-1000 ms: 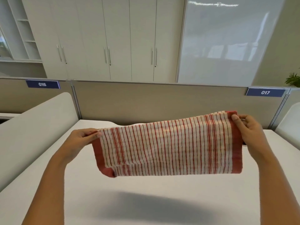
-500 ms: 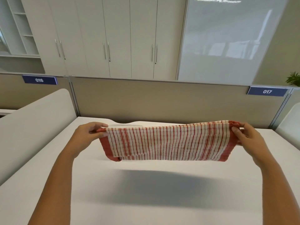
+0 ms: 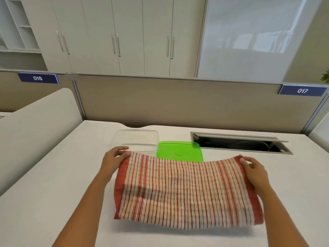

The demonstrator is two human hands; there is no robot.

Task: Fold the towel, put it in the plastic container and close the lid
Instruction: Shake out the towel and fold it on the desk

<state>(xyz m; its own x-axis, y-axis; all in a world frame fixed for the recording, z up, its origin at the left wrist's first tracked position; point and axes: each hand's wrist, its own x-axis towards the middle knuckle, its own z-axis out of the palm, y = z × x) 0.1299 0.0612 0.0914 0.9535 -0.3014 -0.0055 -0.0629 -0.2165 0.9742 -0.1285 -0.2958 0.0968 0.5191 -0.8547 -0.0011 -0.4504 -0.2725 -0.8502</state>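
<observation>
Where the two hands hold it by its far corners, the towel (image 3: 187,191) hangs spread between them: cream cloth with thin red stripes running front to back and a solid red band down each short side. It looks doubled over, its far edge sagging slightly in the middle and its near edge blurred, low over the white surface (image 3: 53,175); whether that edge touches the surface I cannot tell. The left hand (image 3: 114,160) has its grip pinched on the far left corner, thumb on top; the right hand (image 3: 256,171) has its grip pinched on the far right corner, fingers curled over the red band.

Beyond the towel, toward the partition, stands the clear plastic container (image 3: 137,140), open, with nothing visible inside. Just beside it to the right lies the green lid (image 3: 179,151), flat on the surface, its near edge hidden behind the towel. Farther right a cable hatch (image 3: 238,144) in the surface stands open.

Half a second ago the towel was held higher and pulled taut, showing only a narrow strip and hiding the lid and nearly all of the container; now it is lower, nearer the person, with much more of its striped face showing.
</observation>
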